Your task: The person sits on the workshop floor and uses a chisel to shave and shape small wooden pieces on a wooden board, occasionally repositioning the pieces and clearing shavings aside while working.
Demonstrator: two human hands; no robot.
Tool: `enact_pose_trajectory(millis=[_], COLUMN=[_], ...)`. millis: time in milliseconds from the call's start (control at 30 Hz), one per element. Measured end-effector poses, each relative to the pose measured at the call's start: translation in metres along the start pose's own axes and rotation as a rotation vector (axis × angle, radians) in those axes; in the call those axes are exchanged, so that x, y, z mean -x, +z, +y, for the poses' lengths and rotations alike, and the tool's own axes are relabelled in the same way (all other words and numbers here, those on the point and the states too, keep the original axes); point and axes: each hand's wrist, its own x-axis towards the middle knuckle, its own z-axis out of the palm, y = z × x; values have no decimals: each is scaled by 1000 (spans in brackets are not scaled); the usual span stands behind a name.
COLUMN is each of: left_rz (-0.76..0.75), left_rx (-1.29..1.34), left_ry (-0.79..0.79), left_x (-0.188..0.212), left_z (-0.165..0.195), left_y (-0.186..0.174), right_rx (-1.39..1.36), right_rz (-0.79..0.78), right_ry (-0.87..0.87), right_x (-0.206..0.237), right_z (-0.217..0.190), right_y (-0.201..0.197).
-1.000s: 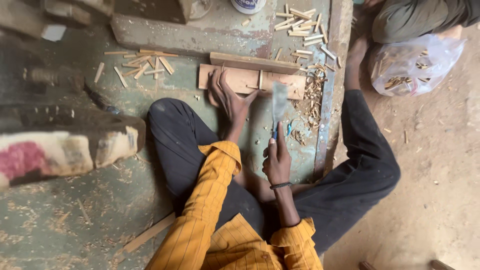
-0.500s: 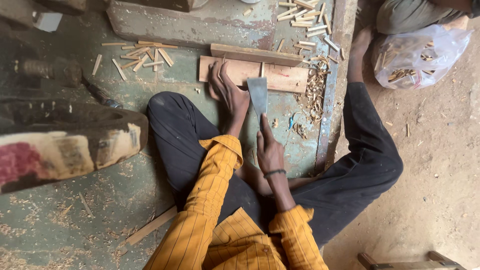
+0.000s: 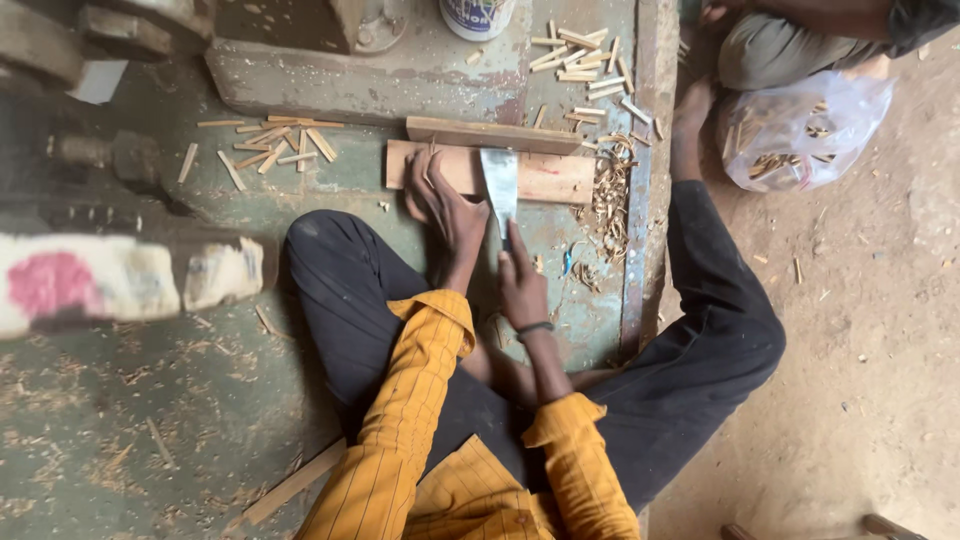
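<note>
On green workbench (image 3: 300, 200), flat pale wooden board (image 3: 545, 178) pinned by left hand (image 3: 442, 205), fingers spread; broad steel blade (image 3: 499, 185) gripped by right hand (image 3: 521, 285), fingers curled; blade best kept upright, clear of fingertips.

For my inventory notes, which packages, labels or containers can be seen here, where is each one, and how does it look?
Plastic bag: upper right on the dirt floor, clear and crumpled, with small wood pieces inside.
Round container: top edge, behind the wooden board, white, with a blue printed label.
Pale block: far left, blurred, whitish with a pink patch; whether it is a package is unclear.
No signs or screens.
</note>
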Motion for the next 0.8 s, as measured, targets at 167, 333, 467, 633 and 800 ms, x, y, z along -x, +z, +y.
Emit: enact_pose_trajectory(millis=[167, 333, 467, 633, 800], left_rz=[-54, -134, -90, -92, -162], left_rx=[-49, 34, 169, 138, 148], left_ry=[16, 155, 266, 393, 471], left_x=[7, 11, 10, 13, 17], left_z=[9, 4, -2, -7, -13], left_y=[0, 6, 14, 21, 32], right_rx=[-747, -711, -755, -786, -745], right_rz=[-129, -31, 31, 22, -15], right_ry=[239, 392, 462, 419, 415], right_x=[56, 104, 110, 102, 101], right_z=[7, 21, 35, 44, 45], right_y=[-53, -88, -91, -91, -90])
